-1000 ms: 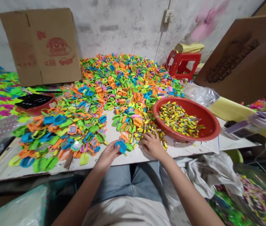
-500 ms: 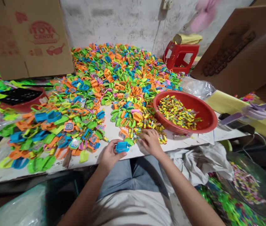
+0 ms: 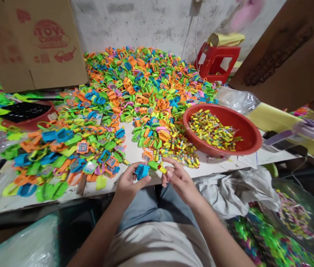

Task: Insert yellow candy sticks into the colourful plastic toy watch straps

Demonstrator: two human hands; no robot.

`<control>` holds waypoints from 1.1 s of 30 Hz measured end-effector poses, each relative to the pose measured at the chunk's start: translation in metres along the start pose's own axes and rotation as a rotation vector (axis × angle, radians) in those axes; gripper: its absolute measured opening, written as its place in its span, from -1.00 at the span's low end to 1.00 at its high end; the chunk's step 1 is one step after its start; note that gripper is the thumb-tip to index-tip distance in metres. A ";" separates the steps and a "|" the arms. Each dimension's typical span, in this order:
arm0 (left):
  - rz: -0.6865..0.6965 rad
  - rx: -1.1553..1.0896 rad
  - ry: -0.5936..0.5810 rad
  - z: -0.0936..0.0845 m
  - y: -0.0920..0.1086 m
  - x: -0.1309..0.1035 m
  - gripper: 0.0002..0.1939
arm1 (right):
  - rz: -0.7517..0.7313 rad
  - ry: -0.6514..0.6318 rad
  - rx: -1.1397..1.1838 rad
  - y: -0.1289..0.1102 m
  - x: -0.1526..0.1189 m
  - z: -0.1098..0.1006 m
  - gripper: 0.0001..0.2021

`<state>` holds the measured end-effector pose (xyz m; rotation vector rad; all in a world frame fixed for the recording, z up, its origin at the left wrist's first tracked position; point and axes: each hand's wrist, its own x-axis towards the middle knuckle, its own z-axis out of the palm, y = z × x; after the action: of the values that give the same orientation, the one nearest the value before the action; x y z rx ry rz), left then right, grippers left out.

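Note:
My left hand (image 3: pixel 130 181) is closed around a blue plastic toy watch (image 3: pixel 142 171), thumb in front and fingers behind. My right hand (image 3: pixel 180 181) pinches a small yellow-wrapped candy roll (image 3: pixel 161 168) between thumb and fingertips, a short way right of the watch. A green toy watch (image 3: pixel 153 165) lies at the table edge between the two hands. Behind my right hand is a heap of loose yellow candy rolls (image 3: pixel 179 146), beside a red basin (image 3: pixel 253 146) that holds more of them.
Toy watches in many colours (image 3: pixel 143 81) pile up against the wall, with another heap (image 3: pixel 70 155) at left. Cardboard boxes (image 3: pixel 34 70) stand at both sides. A red stool (image 3: pixel 219 61) sits at the back right. A grey-white cloth (image 3: pixel 237 193) hangs off the table's front edge.
My right hand has come up from the candy heap with a candy roll and moved in toward the left hand. The left hand has turned the blue watch slightly.

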<state>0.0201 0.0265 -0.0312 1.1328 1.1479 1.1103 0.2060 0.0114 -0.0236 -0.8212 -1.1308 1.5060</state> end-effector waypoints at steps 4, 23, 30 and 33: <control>0.107 0.138 -0.075 0.003 0.006 -0.002 -0.60 | -0.123 -0.009 -0.366 -0.008 -0.012 0.008 -0.78; 0.042 0.368 -0.117 0.011 0.030 -0.015 -0.57 | -0.425 0.171 -0.815 -0.008 -0.024 0.012 -0.93; 0.007 0.488 -0.155 0.009 0.034 -0.016 -0.58 | -0.488 -0.018 -1.076 -0.012 -0.024 0.013 -0.91; -0.050 0.519 -0.182 0.007 0.033 -0.015 -0.58 | -0.428 -0.096 -1.290 -0.012 -0.024 0.013 -0.94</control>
<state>0.0244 0.0139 0.0030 1.5578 1.3492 0.6647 0.2033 -0.0149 -0.0099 -1.2017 -2.2042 0.3165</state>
